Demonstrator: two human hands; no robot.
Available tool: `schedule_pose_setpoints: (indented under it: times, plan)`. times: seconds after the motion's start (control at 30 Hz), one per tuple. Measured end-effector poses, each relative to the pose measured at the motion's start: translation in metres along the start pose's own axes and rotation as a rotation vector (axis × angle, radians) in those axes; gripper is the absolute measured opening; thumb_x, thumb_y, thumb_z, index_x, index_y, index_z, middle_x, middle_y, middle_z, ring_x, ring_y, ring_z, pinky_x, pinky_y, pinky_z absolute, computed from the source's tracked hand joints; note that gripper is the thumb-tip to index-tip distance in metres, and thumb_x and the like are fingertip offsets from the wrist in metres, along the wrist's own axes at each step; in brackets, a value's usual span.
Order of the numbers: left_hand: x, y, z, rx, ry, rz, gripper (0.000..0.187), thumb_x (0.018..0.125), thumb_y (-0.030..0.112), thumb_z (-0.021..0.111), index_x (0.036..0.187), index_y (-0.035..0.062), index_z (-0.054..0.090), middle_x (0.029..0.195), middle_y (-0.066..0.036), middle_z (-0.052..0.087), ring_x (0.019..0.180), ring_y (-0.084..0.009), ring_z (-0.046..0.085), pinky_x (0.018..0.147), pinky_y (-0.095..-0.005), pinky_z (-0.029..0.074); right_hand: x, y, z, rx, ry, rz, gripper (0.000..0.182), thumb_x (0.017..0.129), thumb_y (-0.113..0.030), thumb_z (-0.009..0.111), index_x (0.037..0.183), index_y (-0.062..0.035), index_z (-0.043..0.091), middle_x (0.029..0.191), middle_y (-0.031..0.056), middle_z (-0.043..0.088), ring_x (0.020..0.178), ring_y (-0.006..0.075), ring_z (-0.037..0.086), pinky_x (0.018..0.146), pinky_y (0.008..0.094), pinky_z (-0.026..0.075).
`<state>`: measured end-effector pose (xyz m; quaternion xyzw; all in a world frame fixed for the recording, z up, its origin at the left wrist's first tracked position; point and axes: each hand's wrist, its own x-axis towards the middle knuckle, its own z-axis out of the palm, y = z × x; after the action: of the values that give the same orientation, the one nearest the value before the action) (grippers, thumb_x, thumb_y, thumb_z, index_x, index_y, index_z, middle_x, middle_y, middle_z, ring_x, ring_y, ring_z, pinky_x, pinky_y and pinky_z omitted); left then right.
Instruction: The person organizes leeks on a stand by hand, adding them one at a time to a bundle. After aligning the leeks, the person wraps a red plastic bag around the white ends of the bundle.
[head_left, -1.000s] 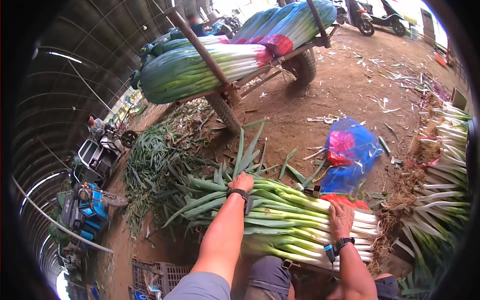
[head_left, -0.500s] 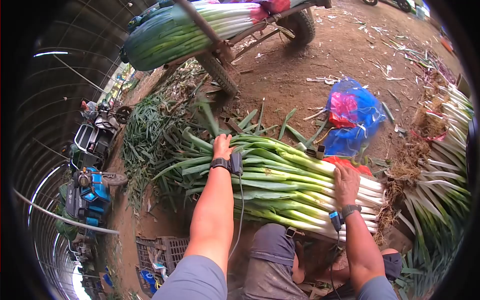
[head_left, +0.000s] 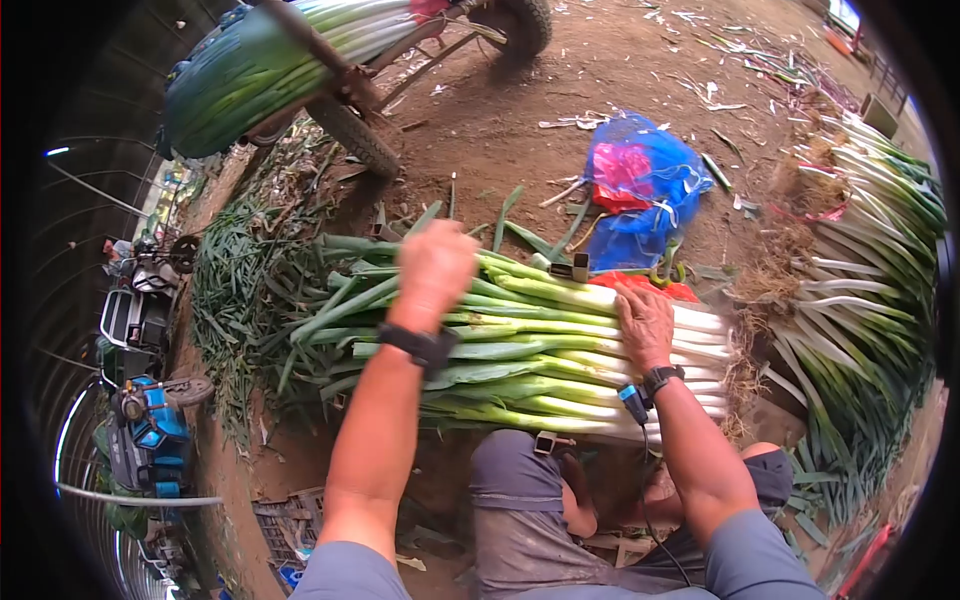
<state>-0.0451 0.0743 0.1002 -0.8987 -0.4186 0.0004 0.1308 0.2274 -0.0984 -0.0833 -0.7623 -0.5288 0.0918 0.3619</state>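
A wide bundle of leeks (head_left: 540,345) lies across low supports before my knees, white root ends to the right and green leaves to the left. My right hand (head_left: 645,325) rests on the upper white stems with its fingers stretched out. Over the leafy part is my left hand (head_left: 437,270), smeared by motion, so its grip cannot be made out. Square metal tube ends (head_left: 570,266) stick up at the bundle's far side. Some red plastic (head_left: 655,287) shows just past my right hand.
A pile of leeks (head_left: 860,300) lies at the right. Blue netting (head_left: 645,190) sits on the soil beyond the bundle. Cut leaves (head_left: 240,290) are heaped at the left. A loaded cart (head_left: 365,85) stands at the top, a blue vehicle (head_left: 155,430) far left, a crate (head_left: 290,525) below.
The view has shifted to the right. My left hand has turned, and the blurred leaf beside it is gone from there. My right hand stays on the stems.
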Motion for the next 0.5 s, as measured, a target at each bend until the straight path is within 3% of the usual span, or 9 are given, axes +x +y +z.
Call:
schedule_pose_setpoints:
  times: [0.07, 0.13, 0.17, 0.33, 0.4, 0.5]
  plan:
    - [0.0, 0.065, 0.008, 0.027, -0.304, 0.171, 0.039, 0.1, 0.035, 0.056, 0.114, 0.0019, 0.072, 0.131, -0.014, 0.067, 0.127, -0.0302, 0.059, 0.109, -0.0493, 0.045, 0.002, 0.001, 0.002, 0.005, 0.024, -0.039, 0.03, 0.1, -0.037, 0.062, 0.122, -0.0222, 0.076, 0.116, 0.0041, 0.07, 0.115, 0.0261, 0.06, 0.106, 0.0425, 0.041]
    - [-0.019, 0.081, 0.062, -0.265, -0.079, 0.05, 0.05, 0.098, 0.041, 0.056, 0.125, -0.0008, 0.066, 0.142, -0.017, 0.06, 0.138, -0.0293, 0.051, 0.117, -0.054, 0.034, 0.0, 0.004, 0.004, 0.021, 0.04, -0.05, 0.03, 0.1, -0.036, 0.062, 0.122, -0.0218, 0.076, 0.115, 0.0048, 0.07, 0.115, 0.0265, 0.06, 0.105, 0.0428, 0.041]
    - [-0.021, 0.083, 0.06, -0.27, -0.178, 0.018, 0.059, 0.101, 0.044, 0.052, 0.138, -0.0012, 0.058, 0.149, -0.019, 0.055, 0.142, -0.0314, 0.047, 0.123, -0.0528, 0.024, 0.0, 0.003, 0.003, 0.009, 0.036, -0.051, 0.03, 0.1, -0.036, 0.062, 0.122, -0.0218, 0.076, 0.116, 0.005, 0.069, 0.115, 0.0266, 0.059, 0.105, 0.0429, 0.042]
    - [-0.035, 0.078, 0.069, -0.252, -0.252, 0.06, 0.066, 0.105, 0.043, 0.045, 0.155, 0.0, 0.038, 0.163, -0.019, 0.038, 0.152, -0.0319, 0.033, 0.127, -0.0503, 0.017, 0.001, 0.003, 0.001, -0.118, -0.057, -0.091, 0.034, 0.102, -0.038, 0.058, 0.129, -0.0229, 0.072, 0.121, 0.008, 0.068, 0.12, 0.0284, 0.057, 0.108, 0.0433, 0.038]
    - [-0.021, 0.075, 0.08, -0.253, -0.313, 0.045, 0.069, 0.104, 0.046, 0.044, 0.155, 0.0002, 0.038, 0.164, -0.018, 0.036, 0.153, -0.0311, 0.032, 0.126, -0.0529, 0.019, 0.012, 0.003, 0.008, -0.173, -0.157, -0.016, 0.037, 0.105, -0.04, 0.051, 0.133, -0.0239, 0.069, 0.137, 0.012, 0.064, 0.134, 0.0316, 0.051, 0.117, 0.0481, 0.031]
    - [-0.017, 0.076, 0.066, -0.203, -0.393, 0.05, 0.071, 0.104, 0.047, 0.042, 0.157, 0.0008, 0.036, 0.166, -0.017, 0.033, 0.155, -0.031, 0.029, 0.127, -0.0529, 0.017, 0.007, -0.011, 0.0, -0.289, -0.196, -0.005, 0.04, 0.107, -0.036, 0.047, 0.143, -0.0237, 0.06, 0.151, 0.0154, 0.053, 0.145, 0.0347, 0.042, 0.121, 0.0545, 0.027]
